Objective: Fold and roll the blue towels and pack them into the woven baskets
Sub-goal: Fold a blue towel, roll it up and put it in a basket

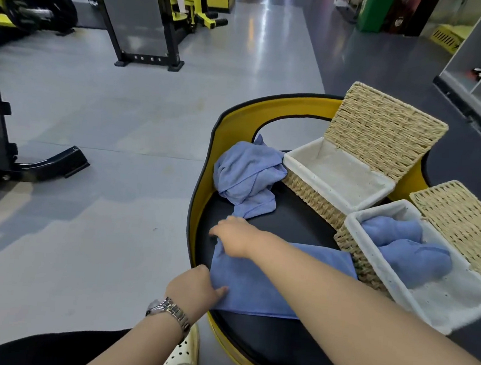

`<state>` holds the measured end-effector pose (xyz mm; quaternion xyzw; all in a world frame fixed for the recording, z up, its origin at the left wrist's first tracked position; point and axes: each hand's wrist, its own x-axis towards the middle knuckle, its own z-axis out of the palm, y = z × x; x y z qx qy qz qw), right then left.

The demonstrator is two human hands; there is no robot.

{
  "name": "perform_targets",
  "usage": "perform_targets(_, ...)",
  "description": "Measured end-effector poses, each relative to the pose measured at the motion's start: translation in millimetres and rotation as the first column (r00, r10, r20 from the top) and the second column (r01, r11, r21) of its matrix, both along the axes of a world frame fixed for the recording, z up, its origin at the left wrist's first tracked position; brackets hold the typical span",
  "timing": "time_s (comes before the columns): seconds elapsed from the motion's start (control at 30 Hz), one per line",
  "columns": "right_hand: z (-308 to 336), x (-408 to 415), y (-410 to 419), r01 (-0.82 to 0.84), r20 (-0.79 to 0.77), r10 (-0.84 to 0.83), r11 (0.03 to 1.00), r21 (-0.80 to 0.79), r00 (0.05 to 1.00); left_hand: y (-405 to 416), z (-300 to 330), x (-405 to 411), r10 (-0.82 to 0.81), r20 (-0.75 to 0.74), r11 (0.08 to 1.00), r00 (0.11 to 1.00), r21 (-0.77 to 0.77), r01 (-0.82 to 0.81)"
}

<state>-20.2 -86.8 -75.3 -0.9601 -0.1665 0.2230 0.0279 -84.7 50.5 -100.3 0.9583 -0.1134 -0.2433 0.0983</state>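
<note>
Both hands, left hand point(195, 287) and right hand point(233, 234), are pinching the flat blue microfibre towel's point(256, 288) left edge, seemingly steadying it for folding.

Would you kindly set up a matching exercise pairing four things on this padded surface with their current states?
Things:
1. Far basket
2. Near basket
3. Flat towel
4. Crumpled towel

States:
A. holds two rolled towels
B. lies in an untouched heap beside a basket
C. lid open, nothing inside its white liner
D. spread out under both hands

Pairs: 1-C, 2-A, 3-D, 4-B. The left hand pinches the flat towel's near edge; the right hand rests at its far corner.
</note>
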Motion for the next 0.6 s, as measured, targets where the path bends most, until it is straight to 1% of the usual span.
perform_targets(0.03, 0, 3, 0, -0.007, 0.002, 0.007, 1.000, 0.015, 1.000, -1, 1, 0, -0.007, -0.017, 1.000, 1.000, -0.016, 0.007)
perform_targets(0.07, 2, 3, -2, 0.006, -0.003, -0.006, 0.998, 0.064, 1.000, -2, 5, 0, -0.019, -0.023, 0.999, 1.000, -0.037, 0.018)
perform_targets(0.13, 7, -2, -13, 0.043, 0.027, -0.050, 0.975, 0.217, 0.998, -6, 17, -2, -0.045, 0.014, 0.994, 0.999, -0.096, 0.046)
perform_targets(0.17, 12, -6, -21, 0.052, 0.044, -0.068, 0.955, 0.293, 0.997, -9, 26, -4, -0.045, 0.054, 0.988, 0.998, -0.146, 0.052)
perform_targets(0.23, 22, -15, -43, 0.107, 0.034, -0.134, 0.899, 0.424, 0.990, -18, 44, -13, -0.004, 0.119, 0.956, 0.993, -0.291, 0.039)
perform_targets(0.3, 34, -26, -71, 0.157, 0.050, -0.209, 0.854, 0.496, 0.977, -31, 62, -25, 0.043, 0.157, 0.900, 0.987, -0.436, 0.030)
perform_targets(0.33, 40, -34, -88, 0.156, 0.089, -0.232, 0.846, 0.510, 0.969, -40, 69, -32, 0.040, 0.180, 0.875, 0.983, -0.481, 0.052)
perform_targets(0.4, 48, -52, -124, 0.141, 0.179, -0.261, 0.855, 0.500, 0.949, -62, 77, -44, -0.007, 0.226, 0.838, 0.974, -0.530, 0.128)
perform_targets(0.5, 54, -86, -173, 0.181, 0.256, -0.292, 0.906, 0.382, 0.921, -98, 73, -58, -0.083, 0.259, 0.773, 0.962, -0.592, 0.227)
perform_targets(0.6, 45, -116, -204, 0.216, 0.310, -0.262, 0.961, 0.174, 0.914, -128, 56, -68, -0.182, 0.172, 0.736, 0.968, -0.629, 0.251)
